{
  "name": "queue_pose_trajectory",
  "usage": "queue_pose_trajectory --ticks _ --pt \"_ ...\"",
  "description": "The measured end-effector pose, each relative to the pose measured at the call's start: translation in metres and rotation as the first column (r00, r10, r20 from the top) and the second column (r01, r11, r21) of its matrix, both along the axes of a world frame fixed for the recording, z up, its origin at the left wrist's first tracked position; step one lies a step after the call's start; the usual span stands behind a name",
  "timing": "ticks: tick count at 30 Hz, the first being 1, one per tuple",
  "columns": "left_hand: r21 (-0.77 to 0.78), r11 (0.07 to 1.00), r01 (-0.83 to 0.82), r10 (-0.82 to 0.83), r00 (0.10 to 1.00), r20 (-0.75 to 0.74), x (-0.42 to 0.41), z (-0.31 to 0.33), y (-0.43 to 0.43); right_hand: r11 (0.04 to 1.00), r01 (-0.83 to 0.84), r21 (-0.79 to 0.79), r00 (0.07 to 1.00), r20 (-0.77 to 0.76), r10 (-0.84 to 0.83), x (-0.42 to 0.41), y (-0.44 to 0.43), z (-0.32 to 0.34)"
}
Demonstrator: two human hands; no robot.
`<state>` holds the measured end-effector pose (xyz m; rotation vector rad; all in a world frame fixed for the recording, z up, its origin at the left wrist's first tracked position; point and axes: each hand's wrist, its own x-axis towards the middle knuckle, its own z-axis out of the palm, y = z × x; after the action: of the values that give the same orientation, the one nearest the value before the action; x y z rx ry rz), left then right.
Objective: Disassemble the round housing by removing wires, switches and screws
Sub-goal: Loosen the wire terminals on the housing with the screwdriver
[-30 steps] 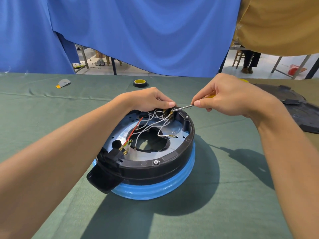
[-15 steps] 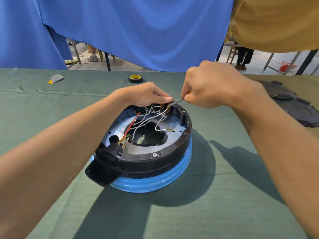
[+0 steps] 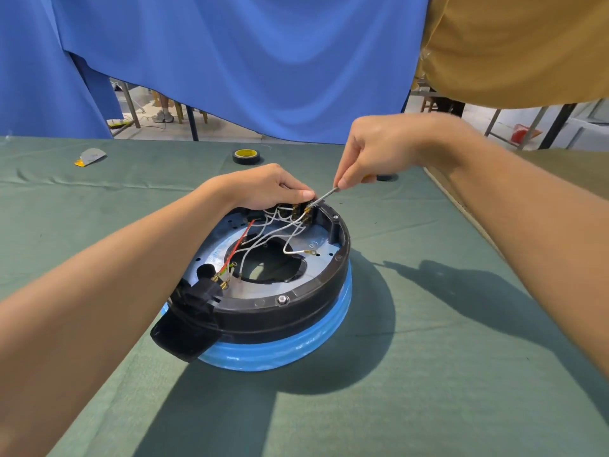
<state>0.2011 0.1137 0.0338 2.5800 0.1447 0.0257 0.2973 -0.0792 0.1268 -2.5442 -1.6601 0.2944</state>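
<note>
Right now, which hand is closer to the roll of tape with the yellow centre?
Left. The left hand grips the switches at the far edge of the housing, just in front of the tape; the right hand, pinching a screwdriver, is farther off to the tape's right.

Round housing: glossy black plastic rim over smooth blue plastic base; inner plate dull grey metal. Worktop covered in matt green cloth. Screwdriver shaft bright metal.

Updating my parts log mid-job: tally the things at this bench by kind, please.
1 round housing
1 screwdriver, held in the right hand
1 tape roll
1 grey and yellow scrap
1 dark ring, part-hidden behind that hand, kind unclear
Total: 5
</note>
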Motion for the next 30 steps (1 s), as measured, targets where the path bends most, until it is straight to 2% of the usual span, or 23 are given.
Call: queue_pose_trajectory --ticks 3,6,9,14,19,25,27,30 --pt "-0.002 1.0 -0.005 0.005 1.0 0.009 0.001 -0.002 0.002 0.994 -0.026 0.106 0.978 0.209 0.004 -0.018 -0.014 -0.018" --pt "-0.009 1.0 -0.011 0.011 1.0 0.001 0.001 -0.002 0.002 0.976 -0.025 0.214 0.952 0.302 -0.042 -0.035 -0.028 -0.04" --pt "-0.013 1.0 0.009 -0.009 1.0 -0.004 -0.001 -0.001 0.001 0.969 0.005 0.246 0.935 0.341 -0.092 -0.04 -0.034 -0.051" --pt "-0.037 0.999 -0.01 0.01 1.0 -0.007 0.001 -0.002 0.001 0.969 -0.001 0.248 0.949 0.305 -0.078 -0.034 -0.03 -0.045" --pt "-0.042 0.999 -0.01 0.01 1.0 -0.005 0.002 -0.002 0.002 0.983 -0.006 0.182 0.999 0.046 -0.002 -0.004 -0.018 -0.031" --pt "-0.026 1.0 -0.018 0.017 1.0 -0.007 0.001 -0.001 0.001 0.995 -0.044 0.084 0.982 -0.178 0.059 0.02 0.0 -0.016" --pt "-0.031 0.999 -0.022 0.022 1.0 -0.007 0.001 -0.002 0.001 0.997 -0.053 0.048 0.982 -0.176 0.06 0.021 0.004 -0.011" --pt "-0.028 0.999 -0.022 0.022 1.0 -0.002 0.002 -0.002 0.001 0.998 -0.056 0.024 0.997 -0.047 0.057 0.016 0.004 -0.007"
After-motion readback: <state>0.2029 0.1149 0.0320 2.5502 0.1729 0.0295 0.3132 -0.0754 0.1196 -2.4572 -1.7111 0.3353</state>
